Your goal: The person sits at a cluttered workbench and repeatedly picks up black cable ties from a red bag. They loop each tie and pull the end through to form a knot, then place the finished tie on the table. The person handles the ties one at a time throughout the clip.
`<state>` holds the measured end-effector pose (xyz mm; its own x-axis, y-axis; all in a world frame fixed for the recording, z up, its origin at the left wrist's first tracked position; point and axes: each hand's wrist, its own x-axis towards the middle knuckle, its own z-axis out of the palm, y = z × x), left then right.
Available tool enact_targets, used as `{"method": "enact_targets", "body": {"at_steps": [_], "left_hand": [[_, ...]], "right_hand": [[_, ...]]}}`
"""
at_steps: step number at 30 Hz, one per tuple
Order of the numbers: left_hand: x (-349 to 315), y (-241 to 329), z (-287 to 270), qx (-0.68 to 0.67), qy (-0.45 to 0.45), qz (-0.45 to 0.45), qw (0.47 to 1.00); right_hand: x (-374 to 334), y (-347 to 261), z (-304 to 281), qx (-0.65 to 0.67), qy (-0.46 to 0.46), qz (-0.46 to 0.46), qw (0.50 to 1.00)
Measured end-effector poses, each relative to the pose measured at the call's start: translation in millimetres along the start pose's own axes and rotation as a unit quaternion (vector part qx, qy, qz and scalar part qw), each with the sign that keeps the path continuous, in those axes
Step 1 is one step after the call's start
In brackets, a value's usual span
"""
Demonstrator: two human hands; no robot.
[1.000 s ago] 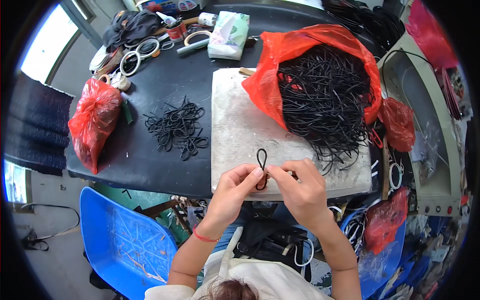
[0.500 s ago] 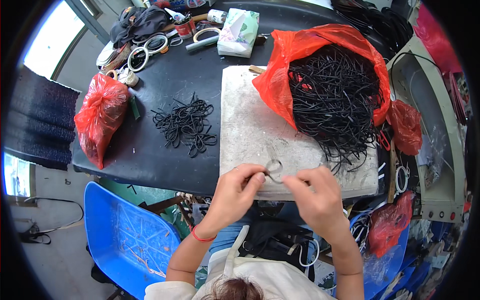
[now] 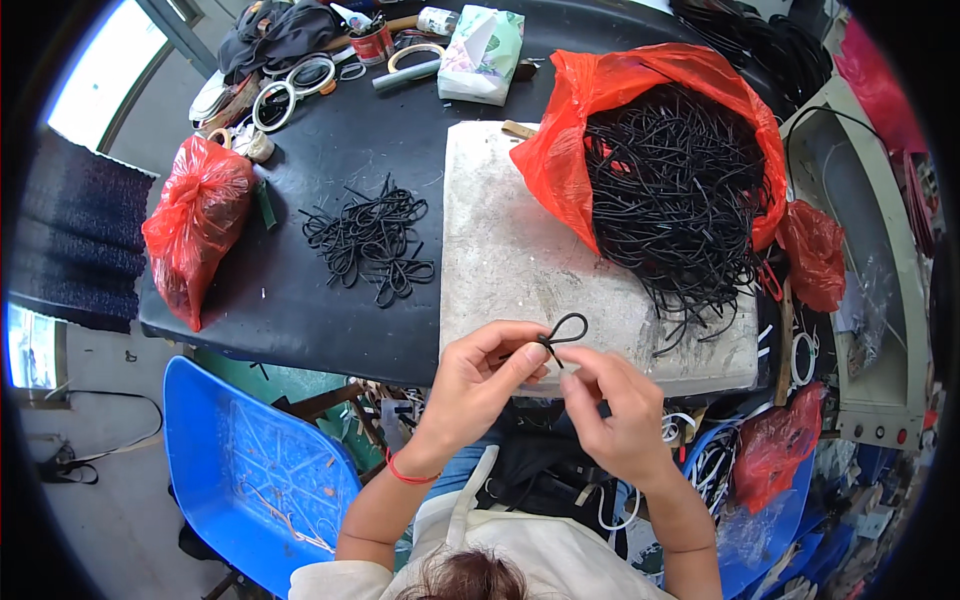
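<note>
My left hand [image 3: 487, 368] pinches a black cord [image 3: 571, 331] between thumb and fingertips, above the near edge of the pale board [image 3: 500, 250]. A rounded loop of that cord stands out beyond the fingertips, and a short tail hangs below the crossing. Closed in on this tail are the thumb and index finger of my right hand [image 3: 618, 405]; the exact contact is small and partly hidden. An open red plastic bag [image 3: 553, 150] lies on the board's far right, heaped with loose black cords [image 3: 680, 180]. Left of the board sits a small pile of looped black cords [image 3: 370, 240].
A tied red bag [image 3: 200, 230] rests on the black table [image 3: 330, 335] at left. Tape rolls [image 3: 272, 107], a red tin [image 3: 372, 44] and a tissue pack [image 3: 480, 55] line the back. Below the table's left is a blue tub [image 3: 250, 470]; a grey metal frame [image 3: 880, 300] stands right.
The cord's loop now stands clear and upright beyond my left fingertips. My right hand has shifted slightly left and down, nearer the left one. The view has moved a little.
</note>
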<state>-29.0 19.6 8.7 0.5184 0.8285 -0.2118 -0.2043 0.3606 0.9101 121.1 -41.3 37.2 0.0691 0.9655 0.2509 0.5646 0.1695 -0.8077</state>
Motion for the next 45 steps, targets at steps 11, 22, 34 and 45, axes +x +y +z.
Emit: {"method": "enact_targets", "body": {"at_steps": [11, 22, 34, 45], "left_hand": [[-3.1, -9.5, 12.7, -0.077, 0.070, 0.053, 0.993], [-5.3, -17.6, 26.5, -0.056, 0.118, 0.116, 0.985], [-5.1, 13.9, 11.3, 0.240, -0.037, 0.033, 0.969], [-15.6, -2.2, 24.0, 0.023, -0.010, 0.038, 0.999]], "right_hand": [[2.5, 6.3, 4.8, 0.357, -0.015, 0.191, 0.914], [13.3, -8.6, 4.8, 0.327, 0.024, 0.270, 0.905], [9.8, 20.3, 6.7, 0.263, 0.006, 0.189, 0.946], [11.5, 22.1, 13.7, 0.285, 0.093, 0.208, 0.931]]}}
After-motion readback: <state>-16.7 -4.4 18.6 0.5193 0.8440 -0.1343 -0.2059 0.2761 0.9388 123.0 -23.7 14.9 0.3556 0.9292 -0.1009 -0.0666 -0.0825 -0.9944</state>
